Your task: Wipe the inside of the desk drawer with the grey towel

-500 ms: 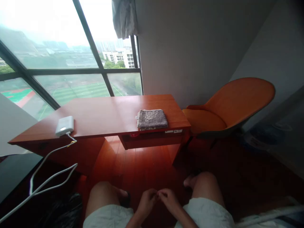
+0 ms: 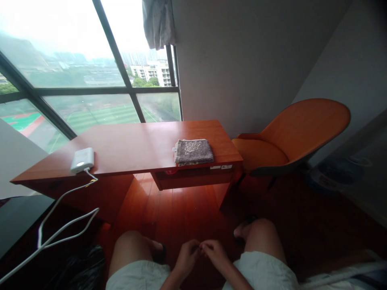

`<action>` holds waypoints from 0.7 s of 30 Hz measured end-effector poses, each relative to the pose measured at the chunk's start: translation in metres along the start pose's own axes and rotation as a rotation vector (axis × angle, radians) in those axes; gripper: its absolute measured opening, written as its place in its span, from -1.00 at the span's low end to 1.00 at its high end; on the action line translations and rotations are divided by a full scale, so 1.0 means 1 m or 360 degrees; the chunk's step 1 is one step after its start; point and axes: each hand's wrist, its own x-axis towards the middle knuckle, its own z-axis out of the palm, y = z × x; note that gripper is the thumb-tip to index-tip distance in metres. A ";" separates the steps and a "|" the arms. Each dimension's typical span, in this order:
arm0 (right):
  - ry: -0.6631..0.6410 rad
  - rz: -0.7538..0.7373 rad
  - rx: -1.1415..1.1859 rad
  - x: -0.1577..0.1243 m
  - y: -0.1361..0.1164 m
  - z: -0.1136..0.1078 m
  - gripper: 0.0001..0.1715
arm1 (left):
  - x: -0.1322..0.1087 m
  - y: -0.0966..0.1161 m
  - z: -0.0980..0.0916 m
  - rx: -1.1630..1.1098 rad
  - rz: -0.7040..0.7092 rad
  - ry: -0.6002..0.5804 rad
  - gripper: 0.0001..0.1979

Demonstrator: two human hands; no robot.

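Between the knees, my left hand (image 2: pixel 188 254) and my right hand (image 2: pixel 214 253) meet at the fingertips. The fingers of both are curled and pinched together; whatever they hold, if anything, is too small or hidden to name. Well beyond them, a folded grey-brown towel (image 2: pixel 195 152) with a cream pattern lies near the front edge of the reddish wooden desk (image 2: pixel 133 147). Toward the desk's left end sits a white box-shaped device (image 2: pixel 82 160) with a white cable (image 2: pixel 65 194) plugged into its front. Neither hand touches the desk, the towel or the device.
An orange chair (image 2: pixel 305 129) stands right of the desk, with a large water bottle (image 2: pixel 332 175) on the dark floor beyond. A black plastic bag (image 2: pixel 80 268) lies at lower left, below the hanging cable loop. Behind the desk is a window (image 2: pixel 90 106).
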 end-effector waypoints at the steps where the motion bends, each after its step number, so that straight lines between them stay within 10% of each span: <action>1: -0.0001 0.0004 0.0008 0.000 0.000 0.000 -0.64 | 0.000 0.000 0.000 0.0006 0.0002 -0.0006 -0.88; 21: -0.0034 0.0095 0.0209 0.002 -0.004 0.001 -0.48 | 0.000 -0.004 -0.001 0.0019 0.0025 0.0004 -0.84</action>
